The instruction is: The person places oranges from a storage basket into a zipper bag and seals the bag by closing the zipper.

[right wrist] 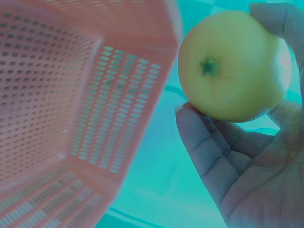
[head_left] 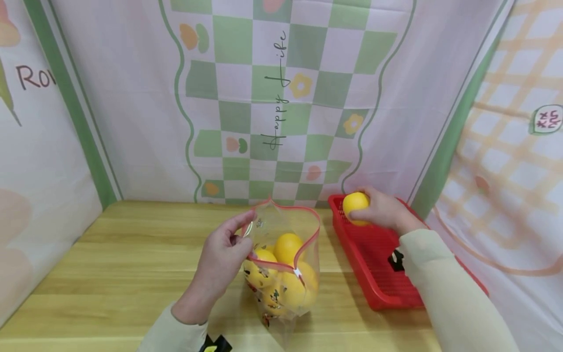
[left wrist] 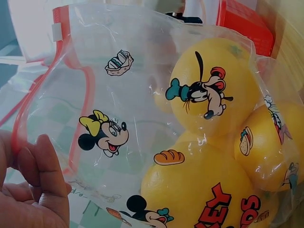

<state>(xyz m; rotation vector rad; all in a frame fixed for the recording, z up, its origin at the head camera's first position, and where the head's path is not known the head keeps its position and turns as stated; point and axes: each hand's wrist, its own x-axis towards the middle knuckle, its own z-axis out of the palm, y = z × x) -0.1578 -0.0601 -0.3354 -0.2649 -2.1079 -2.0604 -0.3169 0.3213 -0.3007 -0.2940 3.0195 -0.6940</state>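
Note:
In the head view, a clear zip bag (head_left: pixel 281 313) with a red zip edge stands on the table, its mouth spread wide. Several yellow oranges (head_left: pixel 289 248) lie inside it. My left hand (head_left: pixel 220 256) pinches the bag's red rim on the left side. Printed cartoon figures cover the bag (left wrist: pixel 109 171) in the left wrist view. My right hand (head_left: pixel 384 211) grips one orange (head_left: pixel 356 203) above the far end of a red basket (head_left: pixel 374 274). The right wrist view shows fingers and thumb around this orange (right wrist: pixel 232 66), its green stem mark facing the camera.
The slotted red basket (right wrist: pixel 137 61) sits right of the bag, close to the right-hand curtain (head_left: pixel 497 195). The wooden table (head_left: pixel 110 274) reaches back to a green-and-white checked cloth (head_left: pixel 281 98). Another printed cloth (head_left: pixel 39 161) hangs on the left.

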